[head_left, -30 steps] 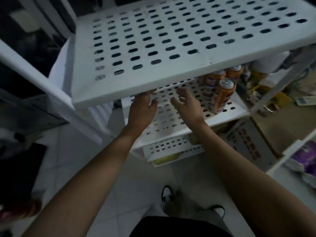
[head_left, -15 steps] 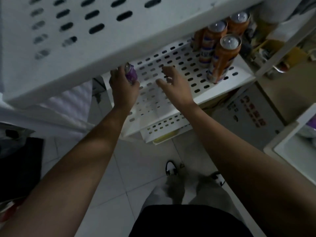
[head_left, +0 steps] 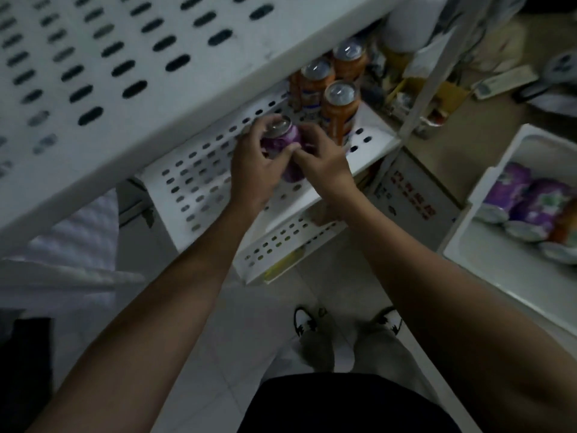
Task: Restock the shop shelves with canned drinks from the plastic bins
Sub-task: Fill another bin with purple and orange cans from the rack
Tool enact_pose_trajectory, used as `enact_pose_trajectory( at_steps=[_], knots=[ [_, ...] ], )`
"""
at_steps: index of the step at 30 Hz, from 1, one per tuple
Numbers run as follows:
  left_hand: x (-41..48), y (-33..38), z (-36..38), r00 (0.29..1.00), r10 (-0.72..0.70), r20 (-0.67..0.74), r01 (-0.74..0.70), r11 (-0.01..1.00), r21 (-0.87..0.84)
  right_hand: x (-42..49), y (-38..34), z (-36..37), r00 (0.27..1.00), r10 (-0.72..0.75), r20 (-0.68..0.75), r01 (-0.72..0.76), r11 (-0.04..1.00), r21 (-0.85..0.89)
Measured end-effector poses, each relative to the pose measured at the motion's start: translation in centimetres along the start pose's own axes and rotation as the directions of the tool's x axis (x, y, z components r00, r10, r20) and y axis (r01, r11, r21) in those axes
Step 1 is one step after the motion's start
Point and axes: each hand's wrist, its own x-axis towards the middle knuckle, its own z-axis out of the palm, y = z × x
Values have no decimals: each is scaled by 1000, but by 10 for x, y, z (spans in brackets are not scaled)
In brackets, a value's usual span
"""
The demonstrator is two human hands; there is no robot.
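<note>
A purple drink can (head_left: pixel 285 142) stands over the white perforated middle shelf (head_left: pixel 199 179), just left of three orange cans (head_left: pixel 338 110). My left hand (head_left: pixel 253 164) grips the purple can from the left, fingers curled round its top and side. My right hand (head_left: pixel 321 157) holds the same can from the right, thumb against its body. A white plastic bin (head_left: pixel 487 245) at the right holds several purple cans (head_left: pixel 527 204) lying on their sides.
A wide perforated upper shelf (head_left: pixel 125 73) overhangs the work area. A lower shelf (head_left: pixel 281 245) sits beneath. Cardboard boxes (head_left: pixel 415 189) and clutter lie to the right of the rack. My shoes (head_left: pixel 343 320) stand on the tiled floor.
My left hand has carried the purple can rightward along the middle shelf toward the orange cans. My right hand has closed onto it. The view shifted, bringing the bin into sight.
</note>
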Motion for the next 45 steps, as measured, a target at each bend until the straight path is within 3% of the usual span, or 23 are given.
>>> enact_pose_trajectory(
  at_steps=[6,10,14,17,21,23,31,34,39,45],
  knots=[
    [21,104,85,966,159,203,-120,974,-192,-35,10,-132,981,122,-152,-111,990,82],
    [4,176,151,880,323,348,-236,934,-270,-80,27,-213,913,162,-374,-162,986,31],
    [-27,231,212,759,429,490,-288,895,-340,-125,50,-279,772,219,-597,-283,959,-14],
    [-51,260,252,654,440,615,-261,895,-363,-156,73,-318,629,321,-708,-407,912,52],
    [-74,276,292,530,389,753,-216,921,-324,-193,100,-364,406,446,-798,-637,764,103],
    [-83,279,310,461,360,811,-193,933,-304,-205,111,-383,341,464,-818,-723,686,88],
    [-94,290,358,274,302,913,-279,934,-224,-204,142,-405,388,415,-823,-859,486,-160],
    [-93,292,364,246,300,922,-298,928,-223,-200,144,-405,422,311,-851,-832,507,-227],
    [-80,283,357,326,304,895,-230,944,-237,-184,136,-405,499,124,-858,-687,660,-304],
    [-53,262,316,562,287,776,-154,958,-242,-144,103,-373,653,87,-752,-470,826,-312]
  ],
)
